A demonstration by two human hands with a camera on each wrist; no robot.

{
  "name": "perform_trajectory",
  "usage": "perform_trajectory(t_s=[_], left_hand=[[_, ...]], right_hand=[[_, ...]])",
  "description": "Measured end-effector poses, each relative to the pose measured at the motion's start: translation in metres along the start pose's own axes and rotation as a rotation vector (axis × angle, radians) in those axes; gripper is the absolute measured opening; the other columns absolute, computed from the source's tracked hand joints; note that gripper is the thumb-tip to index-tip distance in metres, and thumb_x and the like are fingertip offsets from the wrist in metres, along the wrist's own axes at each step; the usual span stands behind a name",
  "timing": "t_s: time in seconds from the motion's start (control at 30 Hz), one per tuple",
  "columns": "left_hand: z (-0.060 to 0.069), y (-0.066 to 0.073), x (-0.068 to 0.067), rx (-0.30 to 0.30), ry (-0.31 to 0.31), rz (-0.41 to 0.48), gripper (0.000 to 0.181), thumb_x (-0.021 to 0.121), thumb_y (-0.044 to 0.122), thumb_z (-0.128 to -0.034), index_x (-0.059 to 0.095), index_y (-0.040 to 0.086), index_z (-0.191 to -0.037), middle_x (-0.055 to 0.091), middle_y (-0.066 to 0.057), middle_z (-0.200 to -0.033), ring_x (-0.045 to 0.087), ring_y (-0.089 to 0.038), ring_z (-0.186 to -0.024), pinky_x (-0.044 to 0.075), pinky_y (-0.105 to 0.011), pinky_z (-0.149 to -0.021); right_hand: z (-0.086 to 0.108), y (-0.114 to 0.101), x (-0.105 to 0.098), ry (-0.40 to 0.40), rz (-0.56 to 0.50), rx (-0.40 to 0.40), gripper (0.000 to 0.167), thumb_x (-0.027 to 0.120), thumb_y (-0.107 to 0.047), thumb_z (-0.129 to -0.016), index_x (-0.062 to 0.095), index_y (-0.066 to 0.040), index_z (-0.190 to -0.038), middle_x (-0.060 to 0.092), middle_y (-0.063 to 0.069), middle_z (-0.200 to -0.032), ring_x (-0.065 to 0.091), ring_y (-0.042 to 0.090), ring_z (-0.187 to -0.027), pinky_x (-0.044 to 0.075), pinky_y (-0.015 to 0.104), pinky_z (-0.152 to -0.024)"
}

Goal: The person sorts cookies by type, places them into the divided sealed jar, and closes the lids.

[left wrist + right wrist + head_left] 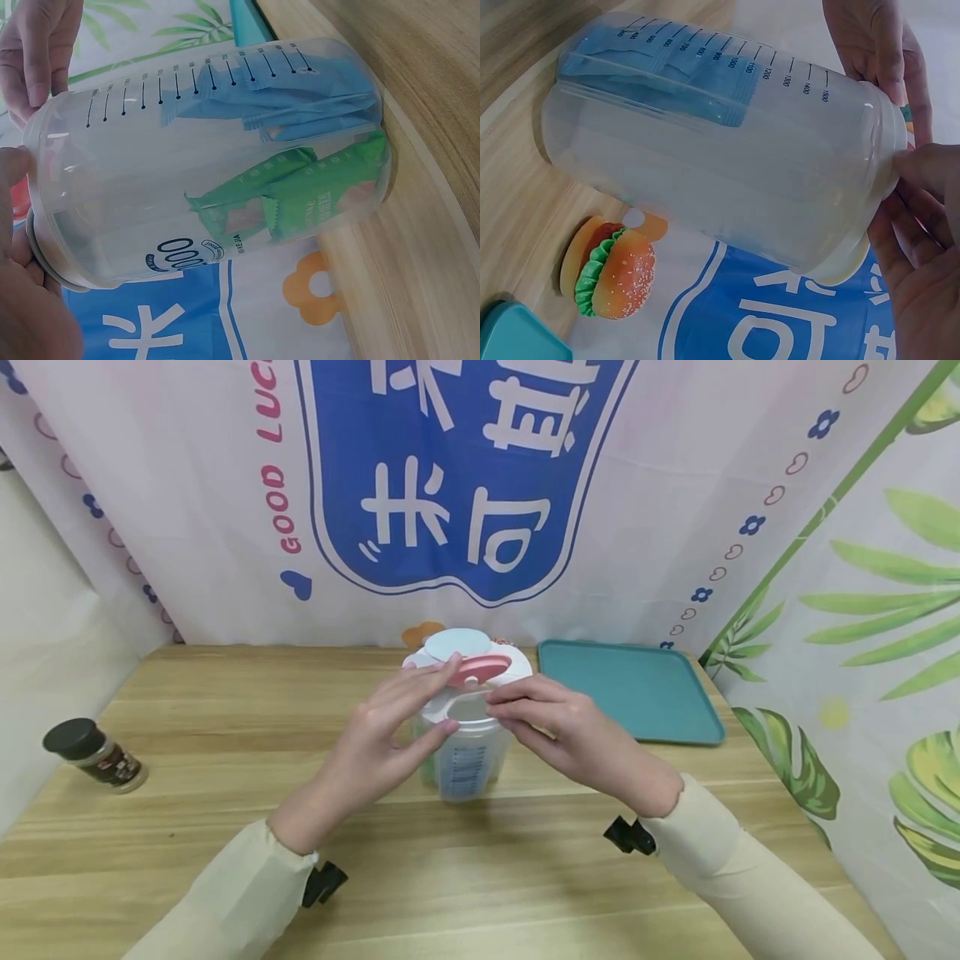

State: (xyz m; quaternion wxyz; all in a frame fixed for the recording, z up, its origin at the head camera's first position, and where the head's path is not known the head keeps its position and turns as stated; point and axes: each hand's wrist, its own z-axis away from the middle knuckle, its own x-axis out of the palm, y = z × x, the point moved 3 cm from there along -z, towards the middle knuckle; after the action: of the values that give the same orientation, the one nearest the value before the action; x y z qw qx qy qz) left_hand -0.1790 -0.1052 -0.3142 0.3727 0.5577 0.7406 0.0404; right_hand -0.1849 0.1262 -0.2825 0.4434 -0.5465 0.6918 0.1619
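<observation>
A clear storage jar with measuring marks stands upright on the table, in front of both hands. Its white lid carries a pale blue flap and a pink flap, the pink one raised beside an uncovered opening. Green packets and blue packets lie inside at the bottom. My left hand reaches over the lid, fairly straight fingers by the pink flap and thumb touching the front rim. At the opening's right edge, my right hand pinches the lid rim between thumb and fingers.
A teal tray lies at the back right. Behind the jar sits a toy hamburger, mostly hidden in the head view. At the far left a black-capped seasoning bottle lies tilted. A printed cloth hangs along the back edge.
</observation>
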Motion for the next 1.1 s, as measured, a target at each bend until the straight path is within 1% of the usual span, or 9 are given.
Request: perform_trajectory(t_s=[0.13, 0.23, 0.33, 0.4, 0.53, 0.63, 0.8, 0.9, 1.1], left_hand=[[-0.001, 0.001, -0.001, -0.008, -0.010, 0.002, 0.070, 0.083, 0.004, -0.0879, 0.055, 0.010, -0.152, 0.070, -0.010, -0.141, 0.060, -0.032, -0.140, 0.033, -0.058, -0.129], [-0.001, 0.001, -0.002, -0.022, -0.023, 0.006, 0.070, 0.082, 0.006, -0.0888, 0.054, 0.011, -0.153, 0.070, -0.010, -0.141, 0.060, -0.031, -0.141, 0.032, -0.056, -0.131], [0.000, 0.001, -0.002, -0.038, -0.034, 0.007, 0.070, 0.082, 0.007, -0.0896, 0.054, 0.013, -0.154, 0.071, -0.010, -0.140, 0.059, -0.030, -0.141, 0.032, -0.055, -0.131], [0.000, 0.002, -0.002, -0.045, -0.037, 0.005, 0.071, 0.082, 0.008, -0.0896, 0.053, 0.013, -0.154, 0.071, -0.010, -0.140, 0.059, -0.030, -0.142, 0.032, -0.055, -0.131], [0.000, 0.002, -0.002, -0.040, -0.033, 0.004, 0.071, 0.082, 0.008, -0.0895, 0.053, 0.013, -0.154, 0.071, -0.009, -0.140, 0.059, -0.030, -0.141, 0.032, -0.055, -0.131], [-0.001, 0.002, -0.001, -0.029, -0.026, 0.005, 0.071, 0.082, 0.006, -0.0893, 0.053, 0.011, -0.154, 0.070, -0.010, -0.142, 0.060, -0.030, -0.141, 0.032, -0.056, -0.130], [-0.001, 0.000, 0.000, -0.018, -0.013, 0.006, 0.069, 0.082, 0.004, -0.0887, 0.055, 0.009, -0.152, 0.068, -0.010, -0.143, 0.060, -0.032, -0.140, 0.033, -0.060, -0.129], [-0.001, 0.000, 0.000, -0.029, -0.013, 0.010, 0.069, 0.081, 0.004, -0.0891, 0.055, 0.011, -0.153, 0.066, -0.009, -0.147, 0.059, -0.031, -0.141, 0.033, -0.061, -0.128], [-0.003, 0.001, -0.002, -0.059, -0.030, 0.002, 0.069, 0.080, 0.007, -0.0910, 0.053, 0.013, -0.154, 0.064, -0.009, -0.149, 0.059, -0.032, -0.140, 0.034, -0.060, -0.128]], right_hand=[[-0.002, 0.005, -0.004, 0.047, -0.100, 0.051, 0.026, 0.075, 0.005, -0.092, 0.077, -0.004, -0.116, 0.076, 0.009, -0.120, 0.072, 0.022, -0.115, 0.062, 0.027, -0.100], [-0.003, 0.011, -0.009, 0.153, -0.186, 0.110, 0.021, 0.071, 0.008, -0.093, 0.076, -0.002, -0.112, 0.077, 0.011, -0.112, 0.073, 0.017, -0.106, 0.063, 0.023, -0.094], [-0.004, 0.017, -0.015, 0.260, -0.267, 0.197, 0.016, 0.067, 0.010, -0.095, 0.074, 0.003, -0.108, 0.075, 0.016, -0.107, 0.070, 0.012, -0.099, 0.063, 0.019, -0.087], [-0.006, 0.022, -0.017, 0.286, -0.321, 0.273, 0.015, 0.065, 0.008, -0.097, 0.072, 0.005, -0.110, 0.074, 0.020, -0.109, 0.068, 0.009, -0.099, 0.063, 0.018, -0.087], [-0.012, 0.029, -0.018, 0.231, -0.414, 0.409, 0.019, 0.063, 0.000, -0.102, 0.070, 0.004, -0.120, 0.074, 0.019, -0.122, 0.069, 0.009, -0.107, 0.064, 0.021, -0.091], [-0.019, 0.033, -0.016, 0.156, -0.440, 0.458, 0.023, 0.062, -0.006, -0.105, 0.071, 0.000, -0.124, 0.075, 0.015, -0.125, 0.071, 0.011, -0.105, 0.064, 0.021, -0.090], [-0.028, 0.034, -0.012, 0.071, -0.419, 0.482, 0.022, 0.064, -0.013, -0.105, 0.076, -0.005, -0.122, 0.080, 0.010, -0.111, 0.067, 0.015, -0.082, 0.057, 0.018, -0.069], [-0.029, 0.034, -0.011, 0.074, -0.409, 0.488, 0.020, 0.065, -0.012, -0.104, 0.078, -0.005, -0.117, 0.080, 0.010, -0.105, 0.063, 0.017, -0.075, 0.052, 0.019, -0.062], [-0.029, 0.034, -0.010, 0.087, -0.424, 0.494, 0.017, 0.066, -0.013, -0.104, 0.079, -0.006, -0.112, 0.079, 0.009, -0.100, 0.055, 0.016, -0.066, 0.044, 0.020, -0.056]])
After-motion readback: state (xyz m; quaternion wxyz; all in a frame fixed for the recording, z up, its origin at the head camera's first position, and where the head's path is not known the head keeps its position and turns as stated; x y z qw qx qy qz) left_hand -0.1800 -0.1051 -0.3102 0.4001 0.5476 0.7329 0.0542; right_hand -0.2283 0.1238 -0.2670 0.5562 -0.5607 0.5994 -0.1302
